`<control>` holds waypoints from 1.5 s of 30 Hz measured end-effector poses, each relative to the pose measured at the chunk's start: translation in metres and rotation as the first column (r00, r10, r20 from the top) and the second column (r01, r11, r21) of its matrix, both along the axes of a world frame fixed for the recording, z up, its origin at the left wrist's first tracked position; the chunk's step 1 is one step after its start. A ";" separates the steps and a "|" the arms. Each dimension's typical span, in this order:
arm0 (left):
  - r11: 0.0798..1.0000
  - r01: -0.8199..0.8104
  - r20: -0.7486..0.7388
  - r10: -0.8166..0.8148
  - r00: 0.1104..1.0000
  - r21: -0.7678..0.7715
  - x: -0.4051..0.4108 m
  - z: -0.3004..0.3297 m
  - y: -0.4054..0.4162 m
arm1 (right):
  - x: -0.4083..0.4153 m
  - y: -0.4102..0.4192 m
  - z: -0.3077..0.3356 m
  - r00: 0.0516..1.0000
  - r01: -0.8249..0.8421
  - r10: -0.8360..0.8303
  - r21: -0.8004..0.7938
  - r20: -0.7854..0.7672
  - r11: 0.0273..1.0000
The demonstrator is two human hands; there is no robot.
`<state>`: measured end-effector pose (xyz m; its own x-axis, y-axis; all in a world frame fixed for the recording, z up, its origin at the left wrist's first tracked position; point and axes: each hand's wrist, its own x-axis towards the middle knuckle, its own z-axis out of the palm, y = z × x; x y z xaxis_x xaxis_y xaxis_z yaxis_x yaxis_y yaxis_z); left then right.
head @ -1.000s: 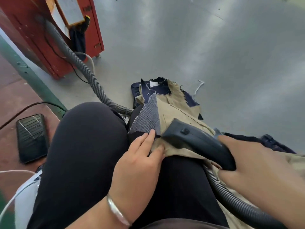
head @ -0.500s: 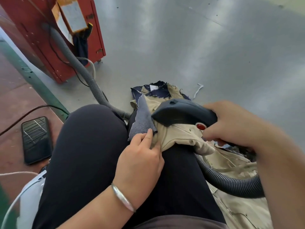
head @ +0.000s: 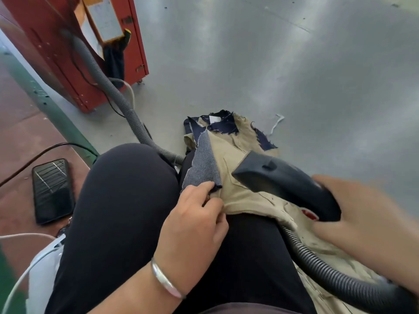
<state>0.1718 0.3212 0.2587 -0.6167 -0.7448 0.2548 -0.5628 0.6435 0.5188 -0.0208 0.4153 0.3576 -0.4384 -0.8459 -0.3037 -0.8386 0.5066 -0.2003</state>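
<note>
A beige garment (head: 240,193) with dark navy denim patches lies across my right thigh and hangs toward the floor. My left hand (head: 195,223) pinches its edge where a grey-blue denim flap (head: 201,168) folds back. My right hand (head: 367,218) grips the handle of a dark suction nozzle (head: 283,184), whose flat mouth rests on the beige cloth. A ribbed grey hose (head: 335,275) runs from the handle down past my right leg.
A red metal cabinet (head: 74,64) stands at the far left with a second ribbed hose (head: 113,96) leading from it toward my knees. A black phone (head: 53,191) lies on the reddish floor strip, beside a green rail (head: 49,112). A thread scrap (head: 276,123) lies on the grey floor.
My right hand has drawn the nozzle back toward me and to the right across the beige cloth. My left hand stays pinching the garment's edge.
</note>
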 end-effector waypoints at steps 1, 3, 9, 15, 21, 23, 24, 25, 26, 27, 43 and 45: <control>1.000 0.003 -0.001 -0.003 1.000 0.015 0.000 0.001 -0.001 | 0.006 0.000 -0.003 1.000 -0.016 0.018 0.063 -0.024 0.998; 0.999 0.005 0.003 -0.005 1.000 0.045 -0.001 0.002 -0.004 | 0.013 -0.006 -0.007 0.999 0.007 -0.002 0.121 -0.042 0.993; 0.996 0.017 0.046 -0.021 0.999 0.084 -0.008 0.005 -0.008 | 0.008 -0.063 -0.024 0.996 0.063 -0.067 -0.070 -0.062 0.996; 0.995 0.016 0.092 -0.025 0.995 0.100 -0.002 0.013 -0.018 | -0.019 -0.100 -0.031 0.990 0.142 -0.142 -0.047 0.002 0.989; 0.991 -0.049 0.267 0.014 0.963 0.124 0.031 0.030 -0.024 | -0.030 -0.022 -0.006 0.980 0.186 -0.165 -0.212 0.109 0.959; 0.992 -0.050 0.412 -0.002 0.911 0.115 0.032 0.036 -0.016 | -0.028 0.009 -0.005 0.966 0.241 -0.217 -0.181 0.141 0.953; 0.994 -0.043 0.483 -0.010 0.876 0.097 0.032 0.038 -0.011 | -0.024 0.023 -0.004 0.959 0.263 -0.239 -0.163 0.155 0.951; 0.997 -0.022 0.532 -0.023 0.846 0.078 0.030 0.044 -0.006 | -0.021 0.035 -0.003 0.963 0.246 -0.224 -0.149 0.152 0.958; 0.998 0.014 0.542 -0.043 0.839 0.058 0.027 0.047 -0.004 | -0.017 0.043 -0.001 0.973 0.202 -0.186 -0.122 0.134 0.972; 0.997 0.058 0.500 -0.072 0.863 0.043 0.024 0.050 -0.003 | -0.014 0.050 -0.001 0.980 0.167 -0.154 -0.097 0.126 0.981; 0.933 0.357 0.370 -0.315 0.874 -0.050 -0.009 0.019 -0.006 | -0.037 -0.014 -0.068 0.944 0.294 -0.289 -0.009 0.161 0.956; 0.938 0.334 0.332 -0.285 0.899 -0.098 -0.009 0.023 -0.018 | -0.042 -0.021 -0.068 0.937 0.305 -0.295 -0.027 0.188 0.952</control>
